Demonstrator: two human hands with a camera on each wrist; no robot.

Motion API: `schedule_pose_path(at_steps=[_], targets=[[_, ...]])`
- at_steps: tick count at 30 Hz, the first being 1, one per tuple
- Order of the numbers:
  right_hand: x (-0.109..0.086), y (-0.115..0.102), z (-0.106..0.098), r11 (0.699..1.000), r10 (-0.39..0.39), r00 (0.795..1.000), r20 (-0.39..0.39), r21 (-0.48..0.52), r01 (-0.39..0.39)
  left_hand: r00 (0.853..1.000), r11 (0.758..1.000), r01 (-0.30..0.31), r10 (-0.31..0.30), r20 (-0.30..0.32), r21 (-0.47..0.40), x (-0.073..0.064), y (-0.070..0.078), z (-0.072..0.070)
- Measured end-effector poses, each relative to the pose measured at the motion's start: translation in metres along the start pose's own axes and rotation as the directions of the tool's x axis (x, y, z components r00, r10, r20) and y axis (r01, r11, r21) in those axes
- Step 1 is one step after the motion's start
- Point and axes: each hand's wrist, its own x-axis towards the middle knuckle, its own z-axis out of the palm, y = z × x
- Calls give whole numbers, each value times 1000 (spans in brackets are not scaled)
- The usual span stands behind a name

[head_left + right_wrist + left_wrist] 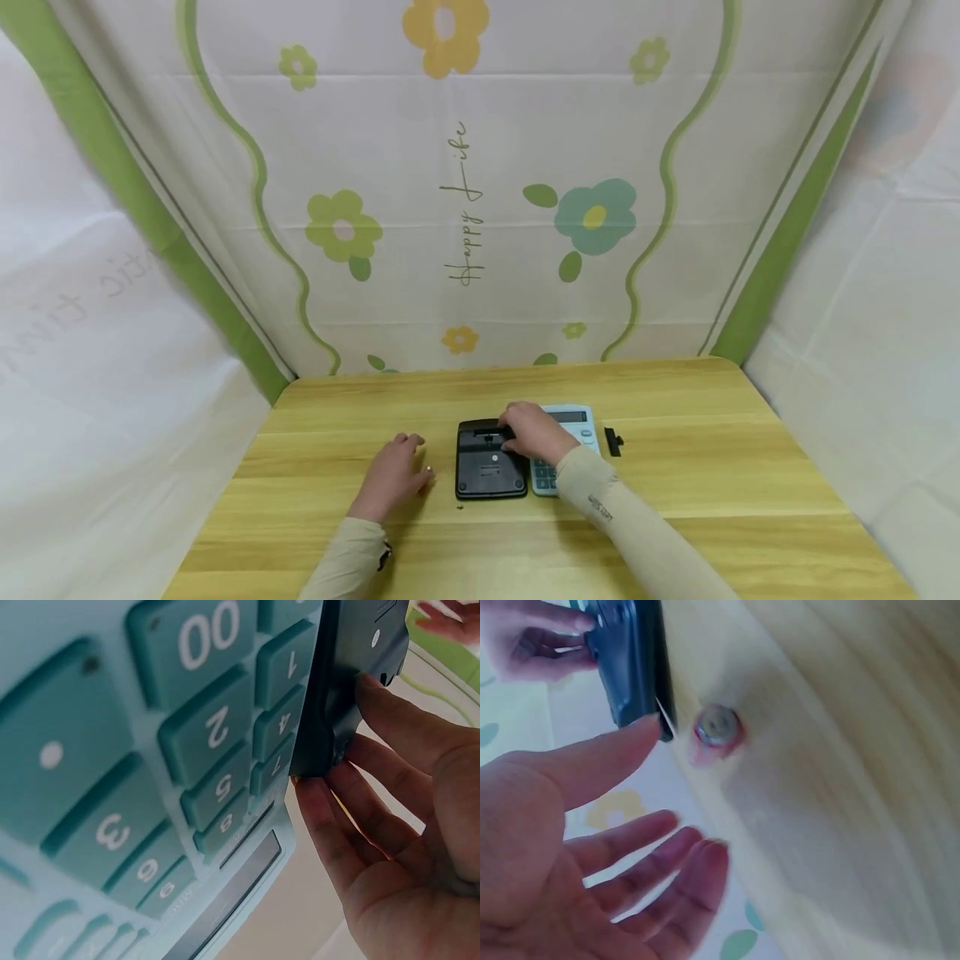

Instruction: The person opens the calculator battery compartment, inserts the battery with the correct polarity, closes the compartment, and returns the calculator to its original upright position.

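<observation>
Right hand (536, 429): I have it pinching the black device (480, 479), thumb on the upper face, fingers tucked round the far edge near its right corner. Seen best from the right wrist.

The device lies on the table (697, 500), left of the calculator. Its exposed side carries a pale label, round feet at the near corners and a cut-out recess (487, 435) toward the far end. Contents of the recess: too small for me to make out.

Left hand (390, 479): well to the device's left, thumb and fingers spread. Just beside its thumb I get a small round metallic piece (717, 726) with a pinkish surround. Blurred; I can't tell what it is, or whether the thumb touches it.

Calculator (543, 478): pale blue, keys up, close along the device's right side, display at the far end. My right hand and wrist cover part of it. Keys are teal with white figures.

Farther right, a short black strip (612, 442) with a small knob on one side. Below the device's near left corner, a dark speck (460, 507), unidentified.

Beyond the table's far edge: pale fabric (510, 300) with flowers and the words "Happy Life" running vertically.
</observation>
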Motion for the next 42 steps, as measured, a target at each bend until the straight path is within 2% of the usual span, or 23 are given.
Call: schedule_pose_path(at_steps=[4, 8, 13, 18, 22, 24, 30, 35, 38, 42], targets=[[-1, 0, 0, 1000, 11, 1000, -2, 16, -11, 998, 999, 27, -24, 61, -36, -4, -6, 0], [-1, 1, 2, 1000, 7, 1000, -10, 13, -7, 997, 998, -2, 6, 76, -61, -6, -9, 3], [0, 2, 2, 1000, 7, 1000, -11, 12, -6, 997, 997, -55, 58, 45, -59, -6, -8, 5], [0, 2, 1, 1000, 10, 1000, -10, 15, -9, 996, 996, -83, 83, -20, -30, -6, -4, 7], [0, 2, 1, 1000, -5, 1000, -19, 8, 5, 993, 996, -79, 76, -86, -33, -3, -1, 8], [-1, 2, 2, 1000, -9, 1000, -20, 11, 9, 992, 995, -68, 60, -108, -76, 0, 0, 7], [-2, 4, 1, 999, 3, 999, -31, 32, -2, 986, 969, -91, 56, -158, -229, 8, 5, 4], [-1, 4, 0, 999, 0, 999, -34, 33, 1, 986, 937, -110, 62, -153, -331, 7, 7, 1], [-1, 5, 1, 1000, -3, 1000, -31, 27, 3, 985, 919, -132, 80, -153, -373, 6, 7, 0], [-1, 6, 4, 1000, -1, 1000, -29, 28, 1, 981, 906, -159, 102, -165, -392, 5, 7, -1]])
